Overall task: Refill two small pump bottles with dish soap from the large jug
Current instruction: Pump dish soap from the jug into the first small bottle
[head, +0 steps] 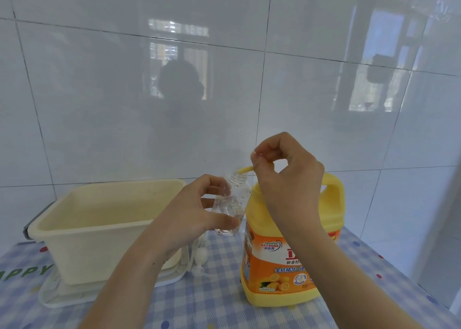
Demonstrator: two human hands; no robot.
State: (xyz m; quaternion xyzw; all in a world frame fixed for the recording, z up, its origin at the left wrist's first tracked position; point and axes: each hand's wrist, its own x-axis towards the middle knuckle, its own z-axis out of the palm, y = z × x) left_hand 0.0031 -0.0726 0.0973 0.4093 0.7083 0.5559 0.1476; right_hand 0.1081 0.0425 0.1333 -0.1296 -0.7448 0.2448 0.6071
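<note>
1. The left hand (192,213) grips the small bottle (232,203), thumb in front and fingers behind. The bottle is clear and tilted, its open neck at the yellow spout (245,170).
2. The right hand (287,176) curls its fingers over the pump head; the spout pokes out leftward from under them.
3. The jug (279,266) stands on the counter (212,303), directly beneath the right hand.
4. A cream tub (99,216) sits left of the left hand, and a loose white pump (199,256) lies below its wrist.

Left hand (199,211) grips the bottle (235,191), thumb in front; right hand (287,176), higher, wrist bent, curls its fingers over the pump (245,170).
</note>
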